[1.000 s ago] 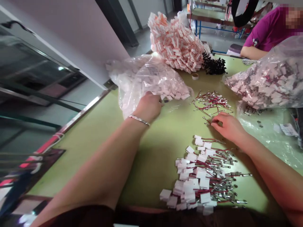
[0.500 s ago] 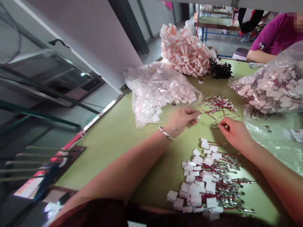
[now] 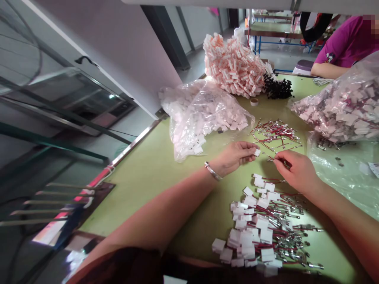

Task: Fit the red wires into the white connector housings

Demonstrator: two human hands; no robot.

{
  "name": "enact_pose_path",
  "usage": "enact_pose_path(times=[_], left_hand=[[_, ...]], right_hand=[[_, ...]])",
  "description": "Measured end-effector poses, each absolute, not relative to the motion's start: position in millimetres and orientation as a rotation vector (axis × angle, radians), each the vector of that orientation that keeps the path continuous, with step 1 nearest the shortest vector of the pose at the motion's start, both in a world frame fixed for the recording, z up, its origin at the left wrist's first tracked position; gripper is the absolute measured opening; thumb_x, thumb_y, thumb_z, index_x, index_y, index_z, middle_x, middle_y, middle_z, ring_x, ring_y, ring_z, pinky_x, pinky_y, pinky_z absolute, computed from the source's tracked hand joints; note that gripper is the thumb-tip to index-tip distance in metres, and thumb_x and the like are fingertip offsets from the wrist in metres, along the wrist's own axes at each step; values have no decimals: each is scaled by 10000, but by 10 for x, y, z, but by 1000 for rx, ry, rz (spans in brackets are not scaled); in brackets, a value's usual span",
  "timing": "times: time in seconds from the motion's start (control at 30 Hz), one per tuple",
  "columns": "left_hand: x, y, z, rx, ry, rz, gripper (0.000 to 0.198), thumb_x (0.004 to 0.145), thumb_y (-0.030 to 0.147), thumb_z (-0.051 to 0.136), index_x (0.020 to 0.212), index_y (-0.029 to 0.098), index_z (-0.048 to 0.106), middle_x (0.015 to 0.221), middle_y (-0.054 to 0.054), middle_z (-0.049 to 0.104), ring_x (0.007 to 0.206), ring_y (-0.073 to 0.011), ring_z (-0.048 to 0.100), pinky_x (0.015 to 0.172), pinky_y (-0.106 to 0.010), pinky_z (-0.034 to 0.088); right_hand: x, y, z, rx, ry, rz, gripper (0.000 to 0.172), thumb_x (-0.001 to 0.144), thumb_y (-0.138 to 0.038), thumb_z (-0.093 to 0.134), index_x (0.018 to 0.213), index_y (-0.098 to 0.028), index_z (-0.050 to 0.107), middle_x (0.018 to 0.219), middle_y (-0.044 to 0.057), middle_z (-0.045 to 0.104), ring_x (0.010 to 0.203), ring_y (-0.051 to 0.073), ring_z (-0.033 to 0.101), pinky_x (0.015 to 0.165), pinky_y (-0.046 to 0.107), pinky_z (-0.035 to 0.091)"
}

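Note:
Between the thumb and fingers of my left hand [image 3: 237, 157] is a small white plastic connector housing [image 3: 257, 152]. My right hand [image 3: 293, 165] pinches a short red wire [image 3: 269, 156] with metal terminals, its tip pointing at the housing with a small gap between them. Just beyond both hands lies a loose pile of red terminal wires [image 3: 276, 132]. Below them, nearer my body, spreads a heap of white housings with red wires attached [image 3: 254, 228], their metal ends toward the right.
A clear bag of white housings [image 3: 207, 114] lies open at the left. Behind it rise bundled pinkish-white connectors [image 3: 233, 67], black-tipped parts [image 3: 278, 86] and a tape roll [image 3: 254, 102]. Another full bag [image 3: 343, 106] sits right. A person in a purple shirt [image 3: 346, 43] sits across the table.
My right hand has drawn a red wire away from the pile. My left hand has turned slightly, bringing the white housing into plainer view near the wire's tip.

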State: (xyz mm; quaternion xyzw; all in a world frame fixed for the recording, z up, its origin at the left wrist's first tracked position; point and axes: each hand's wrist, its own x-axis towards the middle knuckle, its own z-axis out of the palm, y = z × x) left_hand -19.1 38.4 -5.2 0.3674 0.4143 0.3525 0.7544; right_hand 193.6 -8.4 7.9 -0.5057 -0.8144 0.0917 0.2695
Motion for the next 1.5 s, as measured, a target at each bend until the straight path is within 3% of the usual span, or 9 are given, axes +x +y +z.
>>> enact_pose_path(times=[0.37,0.63,0.77,1.07,1.33,1.5], left_hand=[[-223,373,-44,810,841,661,103,824,141,646,887,70,685,698,-43,664,538,-30,535,562,-166,433],[-170,326,-23,929,855,651,129,769,207,709,809,101,648,660,-15,661,511,-30,532,485,-154,382],[-95,273,34,1090,912,614,144,747,209,719,829,120,642,602,7,645,500,-50,544,484,-181,389],[-84,221,39,1300,902,481,125,773,224,669,817,109,646,585,18,619,457,-42,530,456,-180,403],[-46,202,56,1467,1035,472,124,766,237,662,811,121,660,526,36,575,429,-46,506,424,-169,384],[-122,243,83,1211,785,459,131,762,219,685,828,109,658,590,15,619,433,-31,502,425,-165,386]], right_hand=[[1964,-92,22,-1213,-2312,-131,188,920,-227,441,854,-180,611,805,56,669,743,175,599,601,287,419],[1920,-122,31,-1315,-2343,-239,256,924,-225,404,803,-157,619,720,62,636,640,172,569,554,291,376],[1877,-154,26,-1389,-2403,-139,257,916,-238,404,832,-162,634,709,57,635,603,164,554,552,291,354],[1882,-171,-56,-1344,-2549,236,248,896,-219,386,693,-196,528,617,15,567,556,140,506,550,272,323],[1884,-178,-79,-1394,-2603,104,265,909,-206,370,724,-179,558,664,51,618,574,161,533,561,284,329],[1908,-188,-6,-1166,-2505,110,286,928,-231,352,730,-193,556,637,32,583,578,157,520,556,281,341]])
